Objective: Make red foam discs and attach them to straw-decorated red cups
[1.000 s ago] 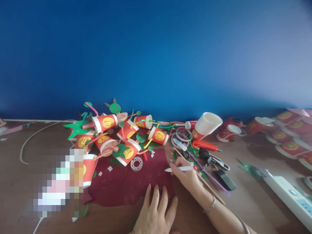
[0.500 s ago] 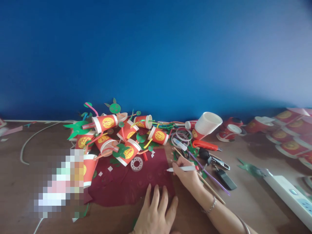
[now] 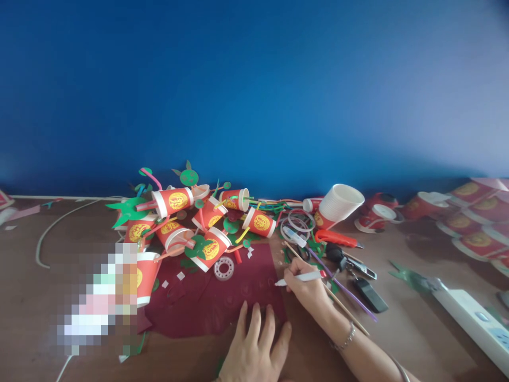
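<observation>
A dark red sheet of paper (image 3: 199, 313) lies flat on the table. My left hand (image 3: 254, 345) rests with spread fingers on its near edge. At the sheet's right edge, my right hand (image 3: 305, 289) grips a white marker (image 3: 304, 277) with a red end; its tip points left, at or just above the paper near a small mark. On the sheet lie a clear tape ring (image 3: 224, 269) and a few small white squares. Red paper cups (image 3: 258, 222) fitted with bent straws and green paper cutouts crowd its far side.
Right of my right hand lie a wooden stick, a purple pipe cleaner (image 3: 358, 300), keys with a black fob (image 3: 369, 295) and an orange box cutter (image 3: 338, 238). Stacked white-rimmed cups (image 3: 340, 204) stand behind. A power strip (image 3: 477, 323) sits far right, before a blue wall (image 3: 254, 106).
The marker and my right hand have shifted very slightly, with the tip a little lower and to the right. My left hand stays in place.
</observation>
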Available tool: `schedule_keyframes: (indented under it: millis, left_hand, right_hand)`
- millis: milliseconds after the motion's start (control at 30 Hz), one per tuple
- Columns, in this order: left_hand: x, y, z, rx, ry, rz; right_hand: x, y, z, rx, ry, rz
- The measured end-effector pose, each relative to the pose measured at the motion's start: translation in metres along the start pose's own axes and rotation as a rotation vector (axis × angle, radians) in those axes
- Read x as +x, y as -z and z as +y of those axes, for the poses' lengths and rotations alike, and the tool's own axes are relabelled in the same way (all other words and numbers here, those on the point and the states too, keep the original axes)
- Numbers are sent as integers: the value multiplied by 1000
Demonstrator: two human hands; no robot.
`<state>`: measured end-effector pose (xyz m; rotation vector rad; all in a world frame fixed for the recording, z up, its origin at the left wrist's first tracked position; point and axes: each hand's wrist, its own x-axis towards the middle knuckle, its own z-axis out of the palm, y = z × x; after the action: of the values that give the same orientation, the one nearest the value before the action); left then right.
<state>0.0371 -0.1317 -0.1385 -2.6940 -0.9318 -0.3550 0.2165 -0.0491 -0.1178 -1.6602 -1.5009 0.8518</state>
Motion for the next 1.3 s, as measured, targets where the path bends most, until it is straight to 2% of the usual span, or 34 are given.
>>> schedule_keyframes:
  millis: [200, 533, 700, 800, 1000, 1300]
  left_hand:
    - [0, 1, -1, -25, 7, -23]
    - [1, -4, 2, 85, -5, 33]
    - [-1, -7, 2, 121, 2, 84]
    - [-1, -7, 2, 145, 7, 119]
    - [2, -4, 3, 105, 7, 87]
    - [3, -4, 2, 73, 3, 60]
  right_hand:
    - [0, 0, -1, -27, -18, -26]
    - [-1, 0, -3, -58, 24, -64]
    - [-3, -1, -6, 91, 45, -25]
    - [-5, -3, -6, 119, 67, -73]
    - [-5, -7, -6, 76, 30, -201]
    - [-6, -5, -11, 4, 26, -225]
